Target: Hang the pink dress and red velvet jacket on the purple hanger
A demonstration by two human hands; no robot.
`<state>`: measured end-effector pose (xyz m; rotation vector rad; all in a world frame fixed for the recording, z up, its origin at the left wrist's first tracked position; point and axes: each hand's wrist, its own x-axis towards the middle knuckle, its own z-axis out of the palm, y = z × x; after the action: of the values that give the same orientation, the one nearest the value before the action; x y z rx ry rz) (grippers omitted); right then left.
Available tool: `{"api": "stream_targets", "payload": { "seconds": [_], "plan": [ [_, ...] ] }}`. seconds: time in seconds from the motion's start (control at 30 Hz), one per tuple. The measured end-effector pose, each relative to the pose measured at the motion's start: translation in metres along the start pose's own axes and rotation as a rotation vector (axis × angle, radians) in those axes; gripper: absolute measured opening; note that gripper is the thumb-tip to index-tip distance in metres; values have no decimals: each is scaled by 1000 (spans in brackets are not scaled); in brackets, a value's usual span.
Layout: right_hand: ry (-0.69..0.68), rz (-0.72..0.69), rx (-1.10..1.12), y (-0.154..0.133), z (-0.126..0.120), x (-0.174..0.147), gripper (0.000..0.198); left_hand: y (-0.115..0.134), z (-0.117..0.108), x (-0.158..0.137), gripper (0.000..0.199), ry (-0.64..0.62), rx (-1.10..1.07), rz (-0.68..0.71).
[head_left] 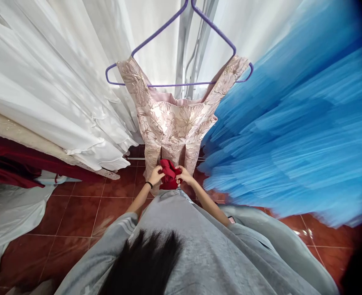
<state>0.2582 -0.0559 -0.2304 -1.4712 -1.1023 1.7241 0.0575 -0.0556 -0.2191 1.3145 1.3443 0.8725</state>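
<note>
My left hand and my right hand hold a bunched piece of red fabric between them, close in front of my body. Small pale, flower-like ornaments show on the fabric near my right fingers. What kind of garment or cloth it is, I cannot make out. Fingers of both hands are closed on its sides. Just beyond hangs a pale pink dress with a raised floral pattern and wide straps. It is on a purple hanger, and its lower part is partly hidden behind the red fabric and my hands.
Long white garments hang on the left, with dark red cloth below them. A large blue tulle skirt fills the right side. White curtain-like cloth hangs behind the dress. The floor has red-brown tiles.
</note>
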Motion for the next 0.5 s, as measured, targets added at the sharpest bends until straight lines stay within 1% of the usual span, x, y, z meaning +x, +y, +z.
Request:
{"api": "stream_targets", "payload": {
  "seconds": [0.07, 0.13, 0.23, 0.33, 0.4, 0.5],
  "plan": [
    [27, -49, 20, -22, -12, 5, 49, 20, -13, 11, 33, 50, -37, 61],
    [50, -84, 25, -44, -25, 7, 43, 44, -27, 17, 35, 67, -72, 122],
    [65, -130, 2, -75, -45, -1, 35, 80, -49, 13, 36, 102, -103, 195],
    [118, -203, -55, -104, -62, -18, 28, 112, -68, 2, 36, 181, -130, 291],
    [215, -297, -144, -122, -66, -31, 24, 130, -76, -6, 39, 217, -163, 385],
    [374, -512, -366, -145, -60, -46, 21, 154, -80, -14, 45, 221, -251, 506]
  ]
}}
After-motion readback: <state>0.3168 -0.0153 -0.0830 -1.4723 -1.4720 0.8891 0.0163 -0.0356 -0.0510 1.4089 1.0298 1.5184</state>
